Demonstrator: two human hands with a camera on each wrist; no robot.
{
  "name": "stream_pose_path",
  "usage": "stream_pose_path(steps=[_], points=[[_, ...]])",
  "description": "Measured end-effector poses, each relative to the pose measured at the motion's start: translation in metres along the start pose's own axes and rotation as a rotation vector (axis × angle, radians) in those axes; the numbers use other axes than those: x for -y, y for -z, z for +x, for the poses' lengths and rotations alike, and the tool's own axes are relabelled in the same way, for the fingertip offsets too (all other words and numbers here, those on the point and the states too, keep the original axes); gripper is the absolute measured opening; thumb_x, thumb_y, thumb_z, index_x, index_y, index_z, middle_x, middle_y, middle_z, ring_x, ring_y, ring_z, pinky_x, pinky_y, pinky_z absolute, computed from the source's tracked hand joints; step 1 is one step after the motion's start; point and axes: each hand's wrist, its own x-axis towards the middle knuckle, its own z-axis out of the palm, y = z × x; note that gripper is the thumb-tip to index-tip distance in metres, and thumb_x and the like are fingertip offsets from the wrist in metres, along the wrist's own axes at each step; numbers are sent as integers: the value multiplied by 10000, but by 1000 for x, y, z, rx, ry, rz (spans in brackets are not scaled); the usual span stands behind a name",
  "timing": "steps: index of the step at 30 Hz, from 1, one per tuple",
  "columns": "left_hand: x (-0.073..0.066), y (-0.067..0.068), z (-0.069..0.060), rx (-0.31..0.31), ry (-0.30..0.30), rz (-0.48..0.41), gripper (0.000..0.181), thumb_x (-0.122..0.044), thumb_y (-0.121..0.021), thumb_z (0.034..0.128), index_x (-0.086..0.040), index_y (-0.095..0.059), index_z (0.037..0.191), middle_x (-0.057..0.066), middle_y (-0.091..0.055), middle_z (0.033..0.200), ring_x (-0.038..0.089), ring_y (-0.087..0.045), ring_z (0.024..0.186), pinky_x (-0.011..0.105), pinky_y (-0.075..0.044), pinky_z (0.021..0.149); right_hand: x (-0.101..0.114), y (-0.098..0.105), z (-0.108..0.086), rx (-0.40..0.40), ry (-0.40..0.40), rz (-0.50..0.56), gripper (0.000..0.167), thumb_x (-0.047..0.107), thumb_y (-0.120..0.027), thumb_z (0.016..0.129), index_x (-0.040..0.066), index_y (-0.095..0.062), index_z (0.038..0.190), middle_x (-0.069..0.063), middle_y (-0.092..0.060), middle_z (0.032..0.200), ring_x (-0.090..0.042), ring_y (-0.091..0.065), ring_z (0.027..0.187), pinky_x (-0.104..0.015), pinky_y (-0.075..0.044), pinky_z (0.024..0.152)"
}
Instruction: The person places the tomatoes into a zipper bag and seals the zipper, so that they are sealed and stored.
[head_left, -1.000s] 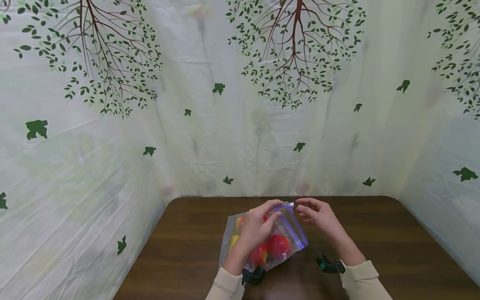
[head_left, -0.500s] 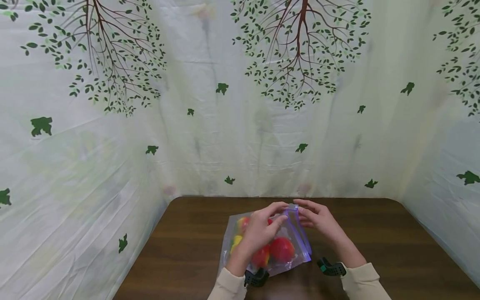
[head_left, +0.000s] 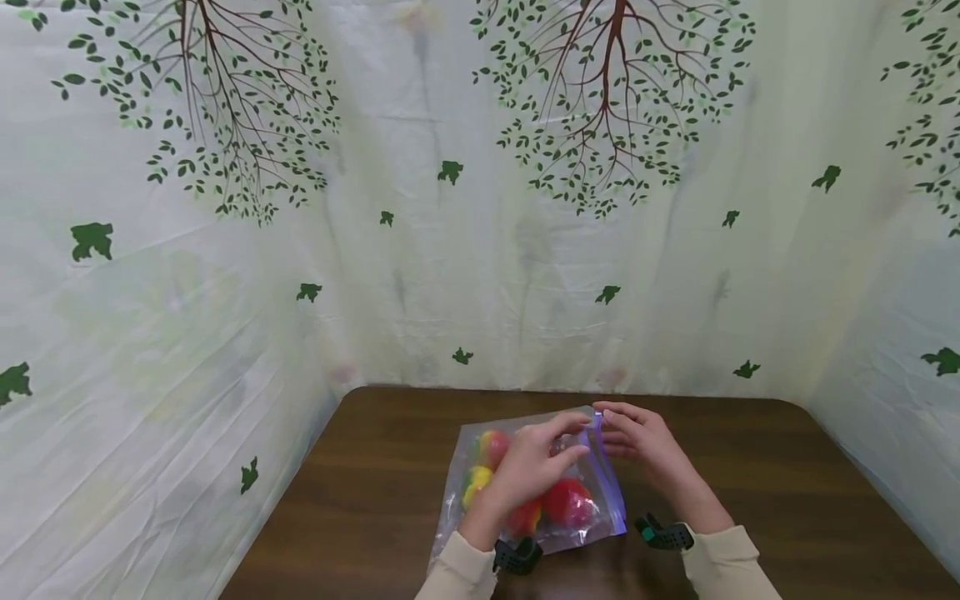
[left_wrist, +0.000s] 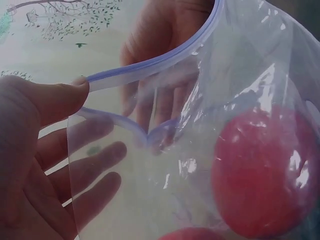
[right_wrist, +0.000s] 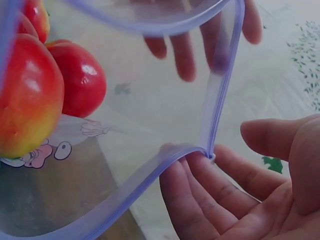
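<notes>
A clear zip-top bag (head_left: 480, 433) with a purple zip strip lies tilted on the table, its mouth facing right and parted in both wrist views. Inside sit several smooth red and yellow fruits (head_left: 568, 502), apple- or mango-like. My left hand (head_left: 528, 462) reaches over the bag and holds the zip edge near its far corner. In the left wrist view its thumb rests on the strip, with the other fingers behind the film. My right hand (head_left: 641, 442) is at the mouth; in the right wrist view its fingers (right_wrist: 225, 192) touch the zip strip from outside, and its thumb stands apart.
The dark brown wooden table (head_left: 360, 500) extends to both sides of the bag. A pale curtain (head_left: 525, 275) printed with trees and leaves hangs behind it and at both sides. Each wrist wears a black band (head_left: 517, 557).
My left hand and the bag's zip edge have shifted slightly right, closer to my right hand. The bag lies flatter and more stretched out. The head view has turned a little left.
</notes>
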Motion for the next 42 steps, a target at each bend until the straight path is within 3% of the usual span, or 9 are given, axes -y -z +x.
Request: stream_pose_path(steps=[5, 12, 18, 23, 31, 36, 42], points=[[2, -7, 1, 57, 11, 32, 421, -300, -693, 971, -196, -614, 1372, -126, -657, 1281, 80, -666, 997, 315, -559, 864, 0, 3, 0, 2, -32, 35, 474, 279, -602, 1029, -23, -549, 1391, -165, -685, 1188, -336, -702, 1017, -427, -569, 855], [6, -18, -2, 121, 52, 28, 421, -330, -684, 974, -207, -617, 1371, -140, -639, 1304, 62, -603, 1182, 313, -499, 979, -1, 8, -1, 22, -44, 72, 435, 225, -591, 1035, -22, -554, 1391, -266, -611, 1271, -332, -702, 1012, -427, -571, 845], [12, -27, -2, 143, 18, 53, 411, -332, -677, 979, -195, -621, 1362, -117, -658, 1277, 58, -608, 1165, 324, -512, 960, -4, 12, 0, 49, -18, 40, 434, 207, -577, 1041, -29, -537, 1403, -282, -595, 1285, -344, -696, 1017, -425, -569, 847], [13, -29, -3, 142, 35, 54, 419, -359, -673, 978, -206, -622, 1365, -140, -642, 1299, 67, -604, 1178, 282, -495, 967, -7, 13, 0, 46, -19, 22, 429, 206, -594, 1032, -14, -548, 1398, -266, -596, 1295, -350, -693, 1021, -419, -570, 846], [6, -27, -7, 84, 49, 51, 407, -345, -689, 968, -219, -634, 1351, -160, -628, 1309, 47, -577, 1209, 294, -485, 988, -8, 13, 0, 54, -21, 17, 459, 203, -623, 1016, -4, -531, 1415, -278, -595, 1296, -335, -694, 1029, -425, -572, 851], [0, -24, -14, -6, 28, -21, 390, -281, -713, 958, -196, -647, 1333, -149, -640, 1296, 71, -593, 1203, 324, -501, 977, -8, 14, 0, 46, -18, 31, 479, 212, -640, 1006, -18, -527, 1412, -262, -627, 1248, -325, -703, 1001, -426, -577, 839], [-3, -25, -30, -102, -1, -114, 386, -207, -730, 947, -179, -644, 1322, -60, -643, 1325, 107, -596, 1195, 306, -554, 863, -9, 11, 1, 51, -3, 36, 507, 226, -645, 1005, -44, -515, 1414, -182, -683, 1152, -317, -709, 964, -424, -581, 826]])
